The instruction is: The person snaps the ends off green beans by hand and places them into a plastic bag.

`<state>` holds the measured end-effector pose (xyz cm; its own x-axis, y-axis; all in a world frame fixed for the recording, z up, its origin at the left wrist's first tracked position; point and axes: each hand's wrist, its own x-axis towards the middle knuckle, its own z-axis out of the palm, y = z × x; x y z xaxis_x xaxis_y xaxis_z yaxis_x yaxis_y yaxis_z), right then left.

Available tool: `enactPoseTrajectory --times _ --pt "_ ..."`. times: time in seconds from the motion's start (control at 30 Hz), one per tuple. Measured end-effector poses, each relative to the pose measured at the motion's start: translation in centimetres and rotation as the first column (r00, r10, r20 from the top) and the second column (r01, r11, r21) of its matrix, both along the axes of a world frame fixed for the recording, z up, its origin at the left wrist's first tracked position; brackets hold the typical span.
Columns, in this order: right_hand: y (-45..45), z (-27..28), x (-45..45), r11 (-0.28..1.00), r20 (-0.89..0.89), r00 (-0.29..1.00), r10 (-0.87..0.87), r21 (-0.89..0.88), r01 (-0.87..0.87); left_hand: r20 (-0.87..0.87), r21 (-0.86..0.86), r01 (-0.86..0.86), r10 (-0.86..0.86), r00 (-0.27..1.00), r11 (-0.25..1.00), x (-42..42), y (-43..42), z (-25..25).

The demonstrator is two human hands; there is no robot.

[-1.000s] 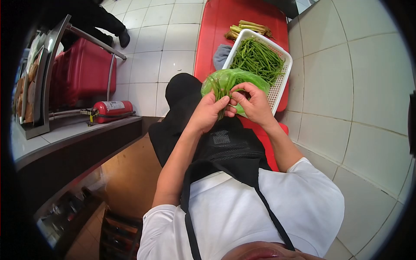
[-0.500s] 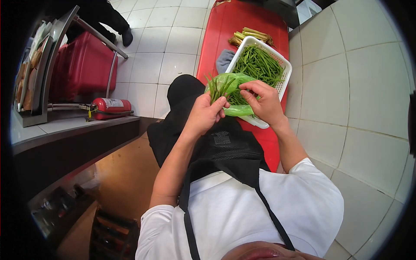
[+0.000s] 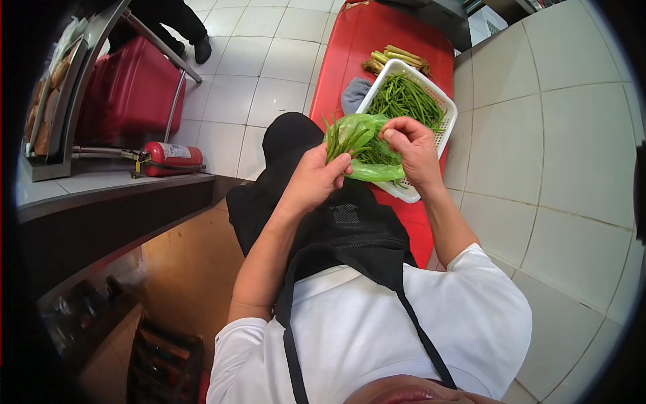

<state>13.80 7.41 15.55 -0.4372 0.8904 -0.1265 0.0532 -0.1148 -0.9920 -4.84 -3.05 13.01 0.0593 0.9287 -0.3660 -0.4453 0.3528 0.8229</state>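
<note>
My left hand point(image 3: 317, 176) is closed around a small bunch of green beans point(image 3: 345, 141), their ends sticking up past the thumb. A green plastic bag point(image 3: 371, 173) with more green pieces inside lies open between my hands, on the near end of a white basket point(image 3: 449, 130). My right hand point(image 3: 416, 153) is pinched at the bag's right side. Whether its fingertips hold a bean piece or the bag's edge is too small to tell. Beyond the bag, a heap of long green beans point(image 3: 406, 101) fills the far part of the basket.
The basket stands on a red table point(image 3: 346, 60), with a grey cloth point(image 3: 355, 94) beside it and pale stalks point(image 3: 404, 59) behind. A tiled wall point(image 3: 572, 148) rises on the right. Off to the left are a fire extinguisher point(image 3: 171, 159), a red bin point(image 3: 134, 94) and a person's legs point(image 3: 185, 23).
My right hand has lifted slightly and its pinched fingertips have moved up, away from the bag's middle. The bag's opening shows a little wider. My left hand keeps the beans in nearly the same place.
</note>
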Motion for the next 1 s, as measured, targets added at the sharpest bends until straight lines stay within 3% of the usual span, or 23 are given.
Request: enactPoseTrajectory --times 0.07,0.13,0.27,0.67,0.77,0.87,0.97,1.0 --pt "0.3 1.3 -0.1 0.914 0.133 0.991 0.017 0.399 -0.069 -0.028 -0.001 0.028 -0.028 0.999 1.0 -0.2 0.0 0.3" --pt "0.9 2.0 0.1 0.683 0.233 0.971 0.054 0.701 -0.206 -0.056 0.004 0.058 -0.058 0.997 0.998 -0.1 0.1 0.2" --pt "1.1 2.1 -0.2 0.546 0.408 0.906 0.116 0.735 -0.401 -0.092 0.016 0.096 -0.094 0.991 0.995 -0.1 0.2 0.5" --pt "1.4 1.3 -0.2 0.311 0.527 0.846 0.079 0.793 -0.523 0.119 -0.097 0.117 -0.106 0.987 0.988 -1.3 -0.5 1.8" --pt "1.3 0.9 -0.2 0.309 0.528 0.846 0.075 0.794 -0.523 0.176 -0.107 0.103 -0.083 0.981 0.989 -1.5 -0.6 2.0" --pt "1.1 0.1 -0.2 0.385 0.524 0.848 0.073 0.77 -0.509 0.2 -0.108 0.101 -0.078 0.977 0.989 -1.5 -0.5 1.5" --pt "0.4 -0.8 -0.3 0.653 0.454 0.881 0.132 0.629 -0.422 0.168 -0.114 0.112 -0.091 0.982 0.987 -1.5 -0.4 1.4" --pt "0.1 -1.2 -0.2 0.804 0.369 0.911 0.183 0.477 -0.355 0.152 -0.119 0.115 -0.097 0.984 0.986 -1.5 -0.4 1.3"
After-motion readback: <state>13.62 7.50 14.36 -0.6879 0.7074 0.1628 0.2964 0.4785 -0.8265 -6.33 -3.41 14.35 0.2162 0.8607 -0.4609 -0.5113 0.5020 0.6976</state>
